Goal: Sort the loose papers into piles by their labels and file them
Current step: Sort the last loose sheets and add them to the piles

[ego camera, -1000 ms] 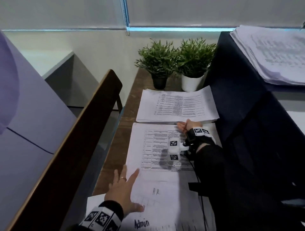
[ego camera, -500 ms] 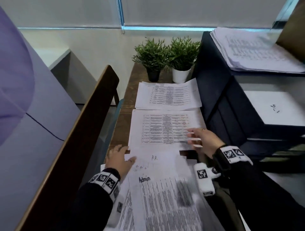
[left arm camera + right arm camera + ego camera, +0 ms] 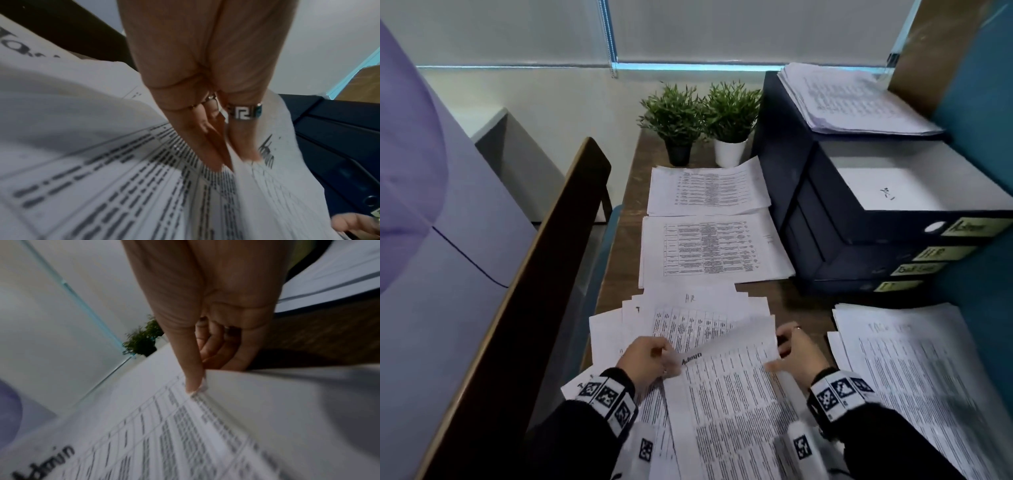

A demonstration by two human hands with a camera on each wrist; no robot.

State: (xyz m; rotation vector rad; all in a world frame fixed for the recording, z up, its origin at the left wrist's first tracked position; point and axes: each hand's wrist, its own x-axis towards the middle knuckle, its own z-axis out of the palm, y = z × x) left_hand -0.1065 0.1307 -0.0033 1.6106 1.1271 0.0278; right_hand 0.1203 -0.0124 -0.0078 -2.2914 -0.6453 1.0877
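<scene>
While your left hand [image 3: 650, 358] and right hand [image 3: 796, 353] pinch the limp white printed "Admin" sheet [image 3: 726, 394], support both far corners.

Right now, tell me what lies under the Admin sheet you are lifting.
Under the Admin sheet shows a fanned pile of loose papers, the topmost marked HR. How many sheets lie beneath, and their labels, stay hidden.
</scene>
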